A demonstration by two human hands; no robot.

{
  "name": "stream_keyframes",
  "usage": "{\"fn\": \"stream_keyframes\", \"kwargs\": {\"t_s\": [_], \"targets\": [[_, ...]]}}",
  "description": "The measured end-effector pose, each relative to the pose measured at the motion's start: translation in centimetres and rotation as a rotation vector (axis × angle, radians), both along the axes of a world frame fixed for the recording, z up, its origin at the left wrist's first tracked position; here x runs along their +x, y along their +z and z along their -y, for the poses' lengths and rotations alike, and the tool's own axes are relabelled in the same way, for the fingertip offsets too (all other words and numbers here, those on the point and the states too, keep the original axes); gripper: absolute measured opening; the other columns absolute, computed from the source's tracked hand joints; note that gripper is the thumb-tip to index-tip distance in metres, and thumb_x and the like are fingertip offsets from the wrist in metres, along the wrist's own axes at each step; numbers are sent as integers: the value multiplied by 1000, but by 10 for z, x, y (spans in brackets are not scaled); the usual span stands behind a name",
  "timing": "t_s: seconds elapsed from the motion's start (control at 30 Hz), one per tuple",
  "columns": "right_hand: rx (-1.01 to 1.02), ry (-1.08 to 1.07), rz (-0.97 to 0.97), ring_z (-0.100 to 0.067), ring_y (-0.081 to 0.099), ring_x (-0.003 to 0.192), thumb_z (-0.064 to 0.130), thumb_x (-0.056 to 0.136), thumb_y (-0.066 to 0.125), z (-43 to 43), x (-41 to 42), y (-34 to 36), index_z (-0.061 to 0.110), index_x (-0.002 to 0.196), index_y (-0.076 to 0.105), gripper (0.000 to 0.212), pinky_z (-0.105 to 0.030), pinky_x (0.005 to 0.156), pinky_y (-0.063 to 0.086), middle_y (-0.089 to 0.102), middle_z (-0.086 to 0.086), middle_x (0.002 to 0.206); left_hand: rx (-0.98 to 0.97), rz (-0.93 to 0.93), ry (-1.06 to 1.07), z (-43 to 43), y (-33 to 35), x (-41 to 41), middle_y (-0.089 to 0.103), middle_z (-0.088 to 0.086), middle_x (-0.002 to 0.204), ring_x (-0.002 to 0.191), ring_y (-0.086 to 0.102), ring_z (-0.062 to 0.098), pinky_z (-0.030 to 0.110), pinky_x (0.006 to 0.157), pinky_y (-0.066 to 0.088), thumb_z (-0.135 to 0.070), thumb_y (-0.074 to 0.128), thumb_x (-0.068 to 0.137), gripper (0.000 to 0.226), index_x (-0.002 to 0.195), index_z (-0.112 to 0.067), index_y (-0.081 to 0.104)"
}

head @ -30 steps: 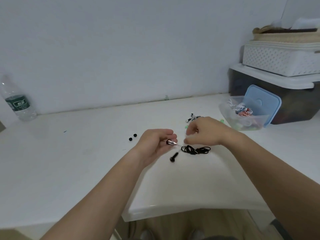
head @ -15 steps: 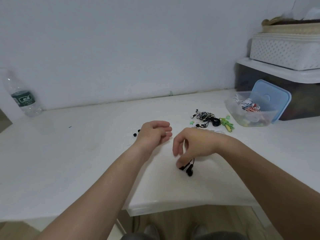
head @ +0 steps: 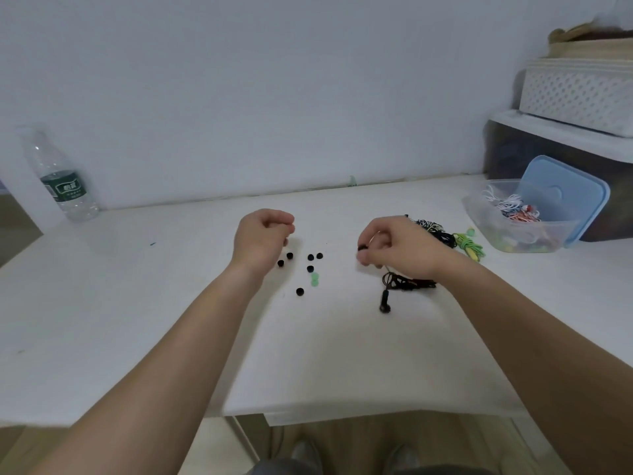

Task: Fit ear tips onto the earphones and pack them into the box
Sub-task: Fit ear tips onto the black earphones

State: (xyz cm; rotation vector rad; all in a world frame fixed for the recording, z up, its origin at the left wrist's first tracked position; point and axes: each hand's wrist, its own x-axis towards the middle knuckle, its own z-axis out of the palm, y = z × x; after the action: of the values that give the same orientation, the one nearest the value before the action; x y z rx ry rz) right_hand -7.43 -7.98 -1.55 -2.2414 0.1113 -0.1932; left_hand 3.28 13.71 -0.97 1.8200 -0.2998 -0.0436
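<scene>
One black earbud (head: 362, 248) sits pinched between right fingers (head: 367, 260).

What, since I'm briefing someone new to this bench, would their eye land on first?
Two hands at centre: the left hand curled above scattered black ear tips, the right hand pinching a black earbud whose cable trails to the other earbud lying nearer the person. At far right stands the clear box, its blue lid propped against it.
</scene>
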Motion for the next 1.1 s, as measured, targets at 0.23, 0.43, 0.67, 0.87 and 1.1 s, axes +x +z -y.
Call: {"fn": "stream_keyframes", "kwargs": {"t_s": [0.23, 0.43, 0.67, 0.87, 1.1], "targets": [[114, -114, 87, 2, 59, 67, 22, 98, 61, 5, 47, -15, 20, 99, 76, 15, -18, 70, 45, 71, 8, 79, 511, 136, -229, -1, -11, 19, 71, -6, 83, 77, 64, 10, 10, 62, 47, -9, 63, 87, 20, 88, -24, 76], [107, -54, 57, 3, 58, 72, 19, 100, 53, -4, 72, -31, 21, 100, 74, 22, -23, 80, 45, 71, 11, 90, 777, 115, -260, 19, -19, 20, 72, -10, 71, 67, 68, 11, 26, 60, 56, -21, 63, 81, 15, 72, -26, 74], [106, -28, 141, -16, 50, 66, 23, 97, 60, -1, 71, -42, 27, 85, 67, 15, -40, 67, 45, 64, 12, 68, 792, 85, -319, 21, -18, 29, 73, -5, 72, 62, 63, 10, 22, 58, 50, -18, 63, 84, 14, 76, -20, 74], [281, -27, 174, -10, 53, 67, 11, 82, 80, 5, 59, -39, 15, 91, 70, 14, -18, 67, 44, 64, -1, 76, 375, 77, -255, 35, -9, 29, 75, 1, 75, 71, 71, 16, 36, 74, 61, -18, 69, 84, 6, 79, -17, 74], [310, -55, 237, -20, 55, 65, 9, 80, 72, 5, 57, -38, 17, 82, 65, 11, -33, 68, 45, 61, 2, 62, -126, -143, -312, 58, -23, 23, 76, 4, 83, 85, 72, 18, 34, 89, 59, -7, 79, 82, 13, 92, -14, 76]]}}
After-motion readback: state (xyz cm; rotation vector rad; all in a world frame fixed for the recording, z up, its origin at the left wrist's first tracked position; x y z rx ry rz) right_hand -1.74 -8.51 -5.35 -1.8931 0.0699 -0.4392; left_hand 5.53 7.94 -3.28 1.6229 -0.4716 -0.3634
